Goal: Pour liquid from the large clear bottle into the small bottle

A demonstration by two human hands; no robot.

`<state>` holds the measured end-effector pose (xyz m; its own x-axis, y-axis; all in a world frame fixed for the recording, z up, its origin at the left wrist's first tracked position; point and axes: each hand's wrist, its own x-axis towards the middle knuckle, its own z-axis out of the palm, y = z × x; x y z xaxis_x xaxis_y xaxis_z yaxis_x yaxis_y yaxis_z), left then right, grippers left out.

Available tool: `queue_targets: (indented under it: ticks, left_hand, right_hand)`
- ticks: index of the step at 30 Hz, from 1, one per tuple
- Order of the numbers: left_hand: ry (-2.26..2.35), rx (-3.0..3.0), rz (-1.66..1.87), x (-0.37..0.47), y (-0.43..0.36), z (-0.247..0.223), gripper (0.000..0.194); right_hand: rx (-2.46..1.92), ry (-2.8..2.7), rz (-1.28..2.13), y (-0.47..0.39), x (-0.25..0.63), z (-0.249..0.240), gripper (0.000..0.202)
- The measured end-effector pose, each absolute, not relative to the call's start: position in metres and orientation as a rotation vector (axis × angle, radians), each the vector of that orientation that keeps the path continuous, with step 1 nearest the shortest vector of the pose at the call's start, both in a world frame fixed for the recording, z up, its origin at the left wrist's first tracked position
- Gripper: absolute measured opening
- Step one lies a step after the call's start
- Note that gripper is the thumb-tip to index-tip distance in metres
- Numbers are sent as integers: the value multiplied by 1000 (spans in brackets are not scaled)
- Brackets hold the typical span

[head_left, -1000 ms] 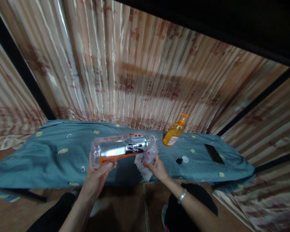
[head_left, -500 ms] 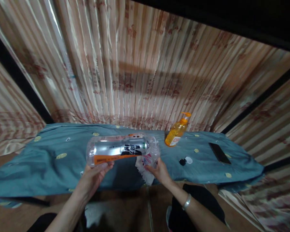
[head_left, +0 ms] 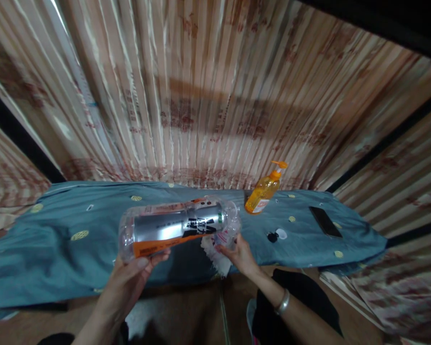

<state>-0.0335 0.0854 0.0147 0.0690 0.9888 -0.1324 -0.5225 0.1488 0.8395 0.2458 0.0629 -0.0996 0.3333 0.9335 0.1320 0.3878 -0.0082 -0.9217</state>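
A large clear plastic bottle [head_left: 165, 225] with a silver and orange label lies sideways in the air above the bed. My left hand [head_left: 136, 270] grips its base end from below, thumb along the near side. At the neck end, my right hand [head_left: 239, 256] pinches a white fringed cloth [head_left: 215, 256] with pink print. The cloth hangs beneath the bottle's neck, and part of it is hidden behind the clear plastic. Whether the right fingers also touch the neck I cannot tell.
An orange pump bottle [head_left: 264, 191] stands by the curtain [head_left: 201, 120]. A dark phone [head_left: 325, 222] and small black and white round pieces [head_left: 275, 235] lie on the blue-green bedding [head_left: 89, 258]. Black bed posts [head_left: 21, 134] rise at both sides.
The bottle's base end has come lower and closer to me, with my left hand moving down and left. My right hand stays at the neck with the cloth. The view has shifted slightly.
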Motion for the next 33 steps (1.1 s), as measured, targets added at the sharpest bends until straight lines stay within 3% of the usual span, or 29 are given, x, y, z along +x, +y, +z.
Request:
queue_targets:
  ticks: [5, 10, 22, 33]
  left_hand:
    - [802, 791, 1266, -39, 83, 7, 46]
    - [805, 866, 1264, -44, 82, 6, 72]
    - [877, 897, 1306, -42, 70, 23, 103]
    - [894, 919, 1311, -45, 73, 16, 80]
  right_hand:
    - [-1578, -1245, 691, 62, 247, -98, 52]
    - [-1588, -1259, 682, 62, 247, -100, 55]
    - [-1575, -1304, 602, 63, 244, -98, 51]
    - [-1582, -1309, 618, 62, 243, -96, 51]
